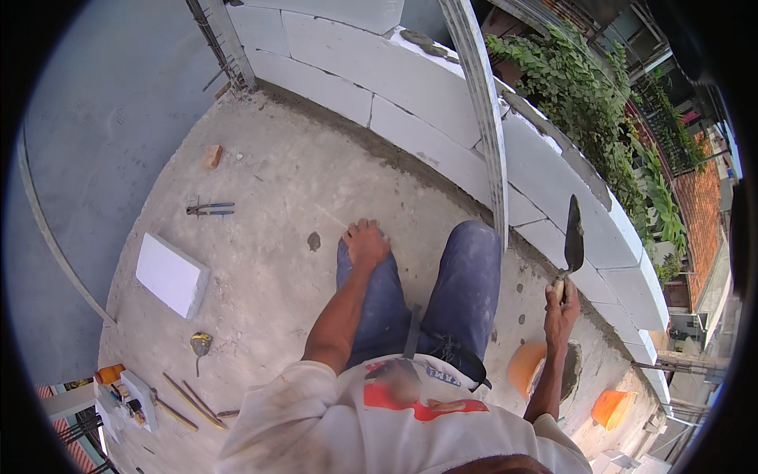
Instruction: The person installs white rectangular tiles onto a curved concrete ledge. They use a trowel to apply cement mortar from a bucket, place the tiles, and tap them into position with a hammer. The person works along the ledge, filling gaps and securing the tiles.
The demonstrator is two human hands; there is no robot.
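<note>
My right hand is closed round the wooden handle of a trowel, whose dark, mortar-stained blade points away from me. The blade stands in front of a low wall of white blocks; I cannot tell whether it touches them. Grey mortar lies along parts of the wall's top. On my left knee rests my left hand, fingers spread over the blue trousers, holding nothing. Beside my right forearm is an orange bucket, partly hidden by the arm.
Pincers, a brick piece, a loose white block and a tape measure lie on the concrete floor to the left. Wooden sticks lie nearer. A grooved upright post crosses the wall. Another orange bucket stands at right.
</note>
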